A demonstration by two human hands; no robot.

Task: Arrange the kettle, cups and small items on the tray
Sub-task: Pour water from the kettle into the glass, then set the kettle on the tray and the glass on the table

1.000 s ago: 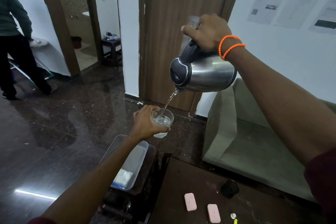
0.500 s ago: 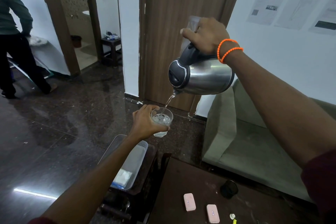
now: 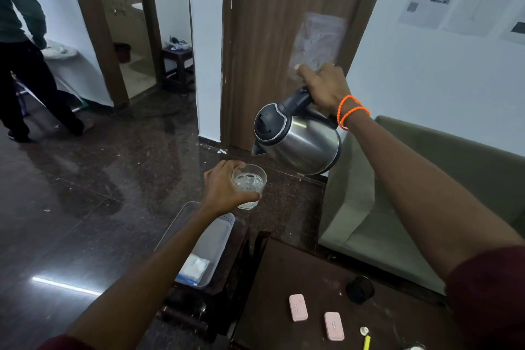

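Note:
My right hand (image 3: 324,85) grips the black handle of a steel kettle (image 3: 304,145), held in the air and tilted a little, spout to the left. No water runs from the spout. Just below the spout my left hand (image 3: 224,190) holds a clear glass cup (image 3: 249,183) with water in it, upright. Under my left forearm a translucent white tray (image 3: 216,239) rests on a dark stand and holds a white packet (image 3: 195,266).
A dark wooden table (image 3: 284,278) at the bottom carries two pink cases (image 3: 297,307) (image 3: 334,325), a black round item (image 3: 359,289) and small yellow and white bits (image 3: 366,338). A green sofa (image 3: 383,207) stands right. A person (image 3: 20,45) stands far left on the dark floor.
The stream of water from the kettle has stopped. My right hand has lowered the kettle and turned it back toward upright. The cup in my left hand has stayed about where it was.

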